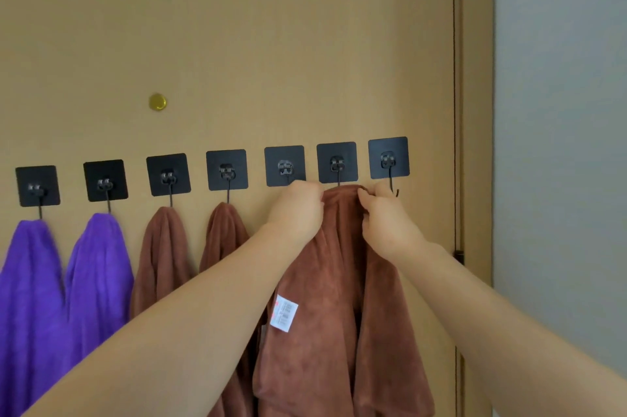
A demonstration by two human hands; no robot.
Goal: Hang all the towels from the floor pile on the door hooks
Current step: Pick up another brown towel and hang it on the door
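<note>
While you pinch the brown towel (322, 281) at its top fold, left hand (298, 209) and right hand (388, 223) flank the sixth hook (336, 162), likely to seat the bunch on it. Towel hangs against the door (237, 43); end hook (388, 158) bare.

White tag (284, 317) on brown towel (325, 281): printed marks, perhaps care symbols, too blurred to read.

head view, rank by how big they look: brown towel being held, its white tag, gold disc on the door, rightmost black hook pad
1. brown towel
2. rightmost black hook pad
3. white tag, somewhat smaller, slightly nearer the camera
4. gold disc
</note>
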